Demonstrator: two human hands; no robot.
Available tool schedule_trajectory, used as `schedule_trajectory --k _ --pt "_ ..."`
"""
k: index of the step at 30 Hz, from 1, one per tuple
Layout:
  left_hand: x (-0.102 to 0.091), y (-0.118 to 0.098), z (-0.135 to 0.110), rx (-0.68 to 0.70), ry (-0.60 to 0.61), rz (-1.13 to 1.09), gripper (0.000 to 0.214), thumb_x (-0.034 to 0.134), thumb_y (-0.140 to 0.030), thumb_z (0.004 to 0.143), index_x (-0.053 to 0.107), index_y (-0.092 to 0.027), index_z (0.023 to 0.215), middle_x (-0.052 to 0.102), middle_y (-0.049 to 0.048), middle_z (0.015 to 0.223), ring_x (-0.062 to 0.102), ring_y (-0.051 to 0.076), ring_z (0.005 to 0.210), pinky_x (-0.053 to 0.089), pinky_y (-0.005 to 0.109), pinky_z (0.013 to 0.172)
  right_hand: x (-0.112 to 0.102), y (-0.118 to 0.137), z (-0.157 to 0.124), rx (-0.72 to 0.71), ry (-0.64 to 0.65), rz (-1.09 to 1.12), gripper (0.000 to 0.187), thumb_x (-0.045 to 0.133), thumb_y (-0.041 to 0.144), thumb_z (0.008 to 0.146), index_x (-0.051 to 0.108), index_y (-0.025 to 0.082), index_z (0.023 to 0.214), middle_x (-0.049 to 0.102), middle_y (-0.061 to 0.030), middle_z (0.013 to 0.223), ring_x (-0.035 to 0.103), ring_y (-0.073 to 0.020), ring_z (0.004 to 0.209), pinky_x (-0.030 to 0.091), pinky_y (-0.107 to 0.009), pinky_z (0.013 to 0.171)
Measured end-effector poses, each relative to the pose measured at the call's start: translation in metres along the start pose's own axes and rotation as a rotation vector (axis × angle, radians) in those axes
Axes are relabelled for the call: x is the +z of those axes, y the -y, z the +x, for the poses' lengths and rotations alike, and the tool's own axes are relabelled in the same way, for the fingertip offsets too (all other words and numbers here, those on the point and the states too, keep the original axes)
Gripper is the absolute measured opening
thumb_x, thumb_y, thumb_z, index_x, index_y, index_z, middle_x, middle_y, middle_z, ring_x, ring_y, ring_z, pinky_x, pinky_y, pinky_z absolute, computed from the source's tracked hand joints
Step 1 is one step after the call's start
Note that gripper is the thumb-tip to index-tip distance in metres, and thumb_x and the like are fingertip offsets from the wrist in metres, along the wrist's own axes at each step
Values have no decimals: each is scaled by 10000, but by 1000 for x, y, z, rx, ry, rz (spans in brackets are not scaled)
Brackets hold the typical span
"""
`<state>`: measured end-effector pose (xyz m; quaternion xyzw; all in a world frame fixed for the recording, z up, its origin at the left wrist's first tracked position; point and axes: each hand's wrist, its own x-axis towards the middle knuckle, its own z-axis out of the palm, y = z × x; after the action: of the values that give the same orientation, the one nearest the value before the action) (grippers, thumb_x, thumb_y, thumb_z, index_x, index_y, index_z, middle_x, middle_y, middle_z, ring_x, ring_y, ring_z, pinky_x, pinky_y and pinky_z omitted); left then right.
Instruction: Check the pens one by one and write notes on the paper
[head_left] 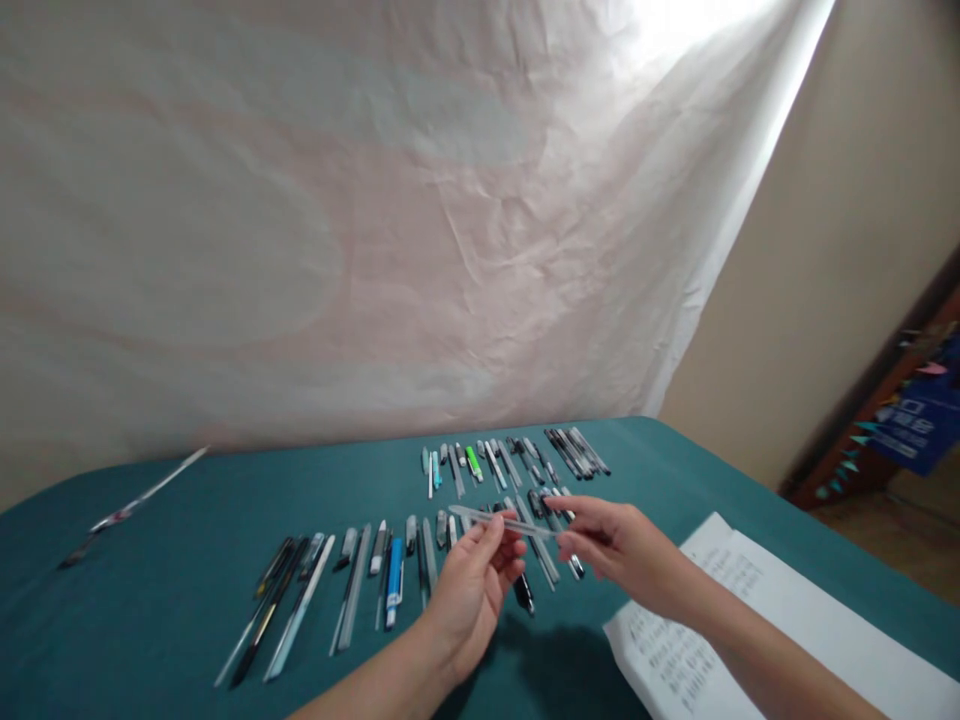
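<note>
Now pinching a clear pen point(504, 521) level between 2 hands, just left of the paper sheet point(787, 610) and lifted off the teal tablecloth point(150, 620). Closing the left hand point(472, 590) narrowly on 1 end, thumb against fingertips. Closing the right hand point(615, 545) on the other end likewise, with the forearm crossing the paper sheet's near-left corner. Hovering over the near row of pens point(393, 580), left of the paper sheet. Leaving the far row of pens point(473, 462), beyond the paper sheet's far-left corner, untouched. Leaving also a long thin stick point(135, 505) well to the left of the paper sheet, apart from the 2 rows.

Judging the risks: gripping only by fingertips, so possibly losing the pen on a sharp tug or twist, dropping it or a loosened cap onto the near row and knocking the neat lines askew. Possibly dragging the paper sheet with the right forearm and sliding it toward the table edge.

Showing several lines of dark writing on the paper sheet, too small and blurred for reading. Showing pale marks on a blue sign point(919, 425) far right of the paper sheet, equally illegible. Finding no readable brand on any pen.
</note>
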<state>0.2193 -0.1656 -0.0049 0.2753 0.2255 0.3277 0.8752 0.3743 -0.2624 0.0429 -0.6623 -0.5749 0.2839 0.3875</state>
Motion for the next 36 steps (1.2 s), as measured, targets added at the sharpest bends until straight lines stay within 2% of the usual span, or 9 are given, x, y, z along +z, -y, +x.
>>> schedule_trajectory --k 3,5,8,13,18,22,26,30,36 --pt "-2 -5 3 -67 -26 -96 129 502 -151 843 587 -85 915 609 65 751 603 85 600 528 164 551 -11 4 -4 11 74 46 501 511 407 798 450 166 1234 642 -49 821 488 -97 536 403 -199 496" --pt "-5 -9 7 -61 -59 -130 122 495 -136 845 587 -87 907 619 71 767 617 89 603 538 166 558 -22 2 -6 25 139 -56 405 519 386 792 542 177 1138 636 -38 808 475 -89 541 376 -178 478" --pt "-10 -11 12 -41 -65 -148 123 489 -131 847 589 -86 903 627 74 777 627 92 603 548 172 566 -34 -8 -7 45 330 -276 261 582 312 739 655 194 960 614 -5 707 485 -88 558 346 -159 476" --pt "-13 -7 12 -44 -54 -135 122 513 -135 835 585 -85 919 629 81 791 627 94 607 553 180 571 -36 -30 -1 75 526 -418 246 621 264 674 692 207 903 613 7 657 539 -107 578 359 -161 487" --pt "-13 -6 11 -41 -60 -117 127 506 -131 838 586 -74 917 624 84 772 621 94 603 551 178 559 -39 -49 1 197 611 -362 221 530 204 695 693 157 836 605 -2 588 574 -125 539 397 -175 473" --pt "-14 -7 12 -40 -47 -115 131 507 -135 838 587 -73 920 622 82 757 620 95 600 550 179 561 -47 -55 -1 217 592 -368 225 502 137 652 685 150 782 624 -5 600 584 -129 549 404 -180 486" --pt "-14 -7 11 -46 -39 -109 129 500 -142 842 588 -82 914 621 76 752 618 96 598 551 185 561 -62 -52 4 193 484 -467 235 477 101 623 680 156 727 637 -5 601 583 -129 564 393 -178 495" --pt "-15 -4 11 -35 -28 -92 127 499 -140 842 591 -81 907 616 74 739 615 96 598 549 183 562 -79 -51 23 161 341 -579 228 471 113 639 676 155 729 651 -12 629 582 -135 586 399 -186 520" --pt "-18 -2 12 -40 -35 -90 121 529 -146 826 591 -87 912 614 68 741 617 98 609 551 186 574 -81 -67 60 197 309 -665 227 491 97 621 689 150 719 654 -16 607 582 -142 577 396 -193 518"
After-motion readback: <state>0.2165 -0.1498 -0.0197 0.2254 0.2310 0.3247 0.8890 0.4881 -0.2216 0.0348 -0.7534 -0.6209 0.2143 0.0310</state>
